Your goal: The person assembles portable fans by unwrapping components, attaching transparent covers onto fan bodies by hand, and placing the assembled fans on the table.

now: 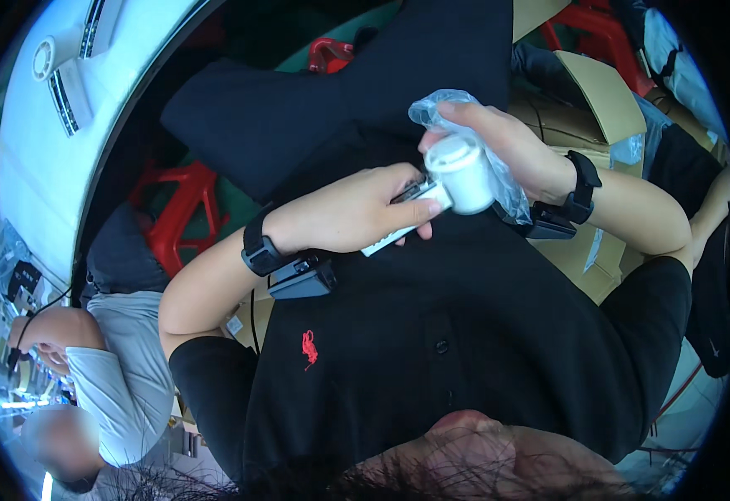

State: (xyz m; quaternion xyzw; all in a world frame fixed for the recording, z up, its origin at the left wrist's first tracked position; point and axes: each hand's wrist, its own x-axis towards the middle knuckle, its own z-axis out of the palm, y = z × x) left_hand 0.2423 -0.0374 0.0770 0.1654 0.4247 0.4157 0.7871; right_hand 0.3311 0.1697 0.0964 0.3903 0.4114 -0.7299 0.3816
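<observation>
Right hand (499, 142) is clamped around a white cylinder (461, 175), fingers curled over its far side, flat round cap end facing the camera. A clear plastic bag (440, 104) is bunched around the cylinder, sticking out above and to its right under the same grip. Left hand (357, 213) sits just left of the cylinder, closed on a thin flat white-and-dark strip (394, 234). The strip's upper end touches the cylinder's lower left side, thumb pressed along it. Whether the strip is fixed to the cylinder or only held against it, cannot tell. Both hands are in front of a black shirt (432, 334), which fills the area below the cylinder. Each wrist carries 1 black band with a black module: 1 (298, 275) lower left of the cylinder, 1 (578, 196) to its right. Open cardboard box (599, 100) is right of the cylinder, behind the right wrist. Red stool (177, 209) is well left of it. A second person in a grey shirt (123, 384) is far lower left.
</observation>
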